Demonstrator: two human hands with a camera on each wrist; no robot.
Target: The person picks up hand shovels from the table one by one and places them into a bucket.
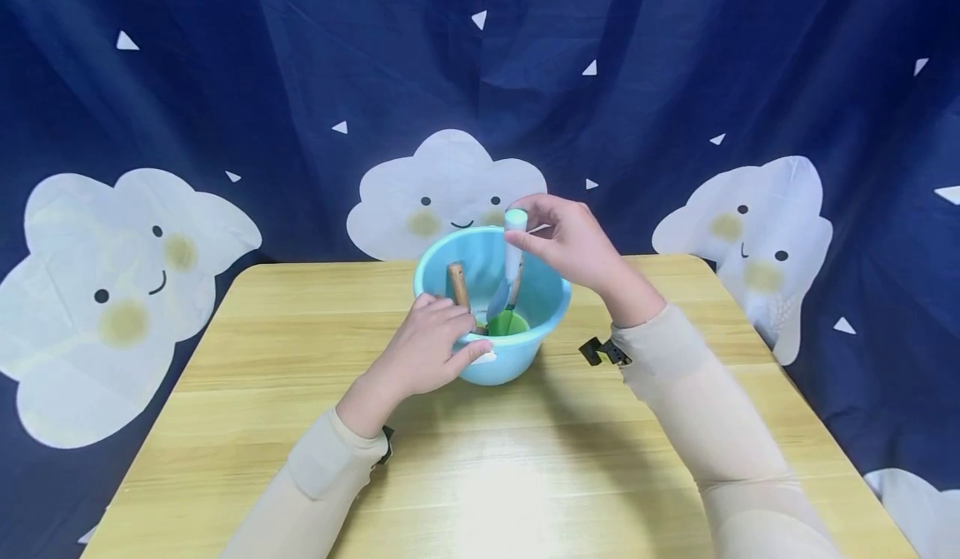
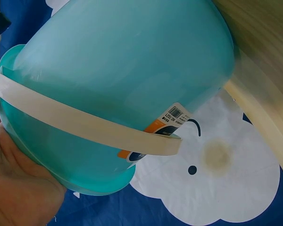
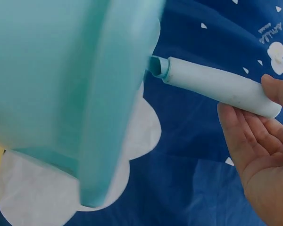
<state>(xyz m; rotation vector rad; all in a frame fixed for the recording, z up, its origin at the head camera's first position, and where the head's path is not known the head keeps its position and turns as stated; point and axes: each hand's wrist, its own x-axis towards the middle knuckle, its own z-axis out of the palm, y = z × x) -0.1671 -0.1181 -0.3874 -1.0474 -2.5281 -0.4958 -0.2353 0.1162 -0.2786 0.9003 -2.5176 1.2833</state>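
A light blue bucket (image 1: 498, 363) stands near the far side of the table. My left hand (image 1: 427, 342) grips its near left rim, fingers over the edge and thumb along the outside. My right hand (image 1: 573, 238) pinches the top of the white handle (image 3: 217, 84) of a small trowel between thumb and fingers. The trowel's blue blade (image 1: 498, 299) points down inside the bucket. In there too are a tool with a wooden handle (image 1: 458, 286), leaning at the left, and a green tool (image 1: 508, 323), its lower part partly hidden by the rim.
The bucket's white carrying handle (image 2: 85, 117) hangs against its outer wall, across a barcode label (image 2: 172, 117). Light wood covers the tabletop (image 1: 300, 359). Behind it hangs a dark blue curtain (image 1: 300, 59) with white smiling clouds.
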